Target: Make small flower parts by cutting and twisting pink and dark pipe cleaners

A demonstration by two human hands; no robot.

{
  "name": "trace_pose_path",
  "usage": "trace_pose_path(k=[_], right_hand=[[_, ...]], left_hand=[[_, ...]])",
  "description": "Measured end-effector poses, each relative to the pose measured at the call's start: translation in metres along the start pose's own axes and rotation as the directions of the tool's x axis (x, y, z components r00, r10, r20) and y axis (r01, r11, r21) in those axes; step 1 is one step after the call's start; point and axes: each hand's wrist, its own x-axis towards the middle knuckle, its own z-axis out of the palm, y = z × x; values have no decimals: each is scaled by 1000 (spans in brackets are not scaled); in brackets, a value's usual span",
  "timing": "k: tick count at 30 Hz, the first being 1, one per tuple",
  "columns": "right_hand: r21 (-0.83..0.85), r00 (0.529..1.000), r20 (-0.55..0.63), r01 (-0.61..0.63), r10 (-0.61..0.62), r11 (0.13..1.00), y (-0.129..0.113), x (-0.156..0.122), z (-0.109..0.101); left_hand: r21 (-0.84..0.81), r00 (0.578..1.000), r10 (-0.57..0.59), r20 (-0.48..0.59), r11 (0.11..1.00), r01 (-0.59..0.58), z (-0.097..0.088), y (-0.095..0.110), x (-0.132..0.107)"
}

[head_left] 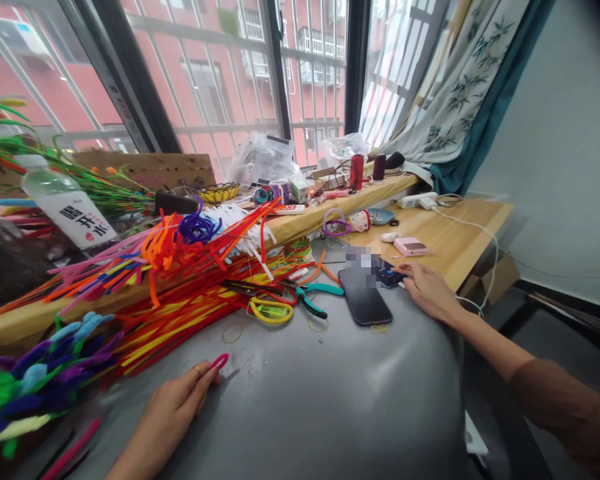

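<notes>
My left hand [183, 400] is closed in a pinch on a magenta pipe cleaner [221, 362], whose bent loop sticks out past the fingertips. The hand hovers low over the grey table cover [305, 393]. At the right, my right hand [425, 290] reaches out with fingers extended, touching the lit screen of a phone [391, 273]. A larger dark phone [365, 297] lies just left of it, screen up. Yellow-handled scissors [271, 310] and teal-handled pliers [315, 297] rest between my hands.
Red and yellow pipe cleaners [180, 313] spread along the raised wooden ledge [320, 217]. Finished-looking coloured pieces [35, 380] pile up at the left. A water bottle [73, 207] stands behind. A pink box [413, 247] and a power strip [417, 200] sit at the right.
</notes>
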Motion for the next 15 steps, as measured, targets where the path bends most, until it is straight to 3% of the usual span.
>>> trace_pose_path(k=[7, 15], right_hand=[[-36, 1000, -16, -17, 17, 999, 2, 0, 1], [-102, 1000, 20, 5, -3, 995, 0, 2, 0]], left_hand=[[0, 1000, -26, -17, 1000, 26, 2, -4, 1], [3, 992, -27, -126, 1000, 27, 6, -14, 1]])
